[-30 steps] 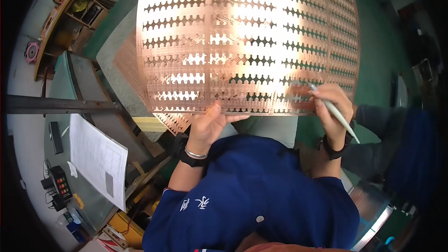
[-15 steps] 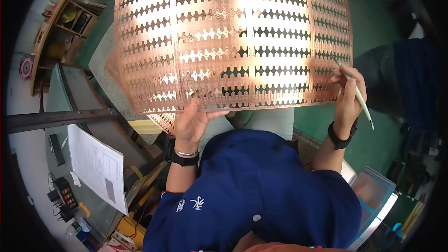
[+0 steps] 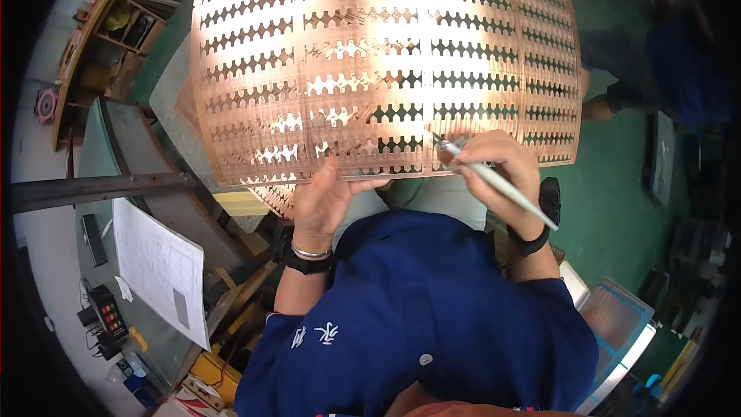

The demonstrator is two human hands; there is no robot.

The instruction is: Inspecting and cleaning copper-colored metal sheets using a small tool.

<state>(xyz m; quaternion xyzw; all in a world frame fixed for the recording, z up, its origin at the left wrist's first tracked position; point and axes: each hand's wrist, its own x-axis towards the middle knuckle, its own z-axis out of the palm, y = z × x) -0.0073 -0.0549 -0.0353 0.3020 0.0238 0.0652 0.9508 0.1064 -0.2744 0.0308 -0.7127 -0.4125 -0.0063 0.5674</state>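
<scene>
A perforated copper sheet [image 3: 386,62] filled the upper frame; the left hand [image 3: 328,197] gripped its lower edge, the right hand [image 3: 498,166] held a slim tool [image 3: 502,189] against it

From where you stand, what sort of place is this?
Probably a factory or metal workshop. The hands hold up a large punched copper sheet, the right hand gripping a pen-like tool. A metal workbench with paperwork stands on a green floor.

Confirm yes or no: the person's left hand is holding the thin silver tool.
No: the thin silver tool is pinched in the right hand, while the left hand holds the lower edge of the perforated copper sheet.
</scene>
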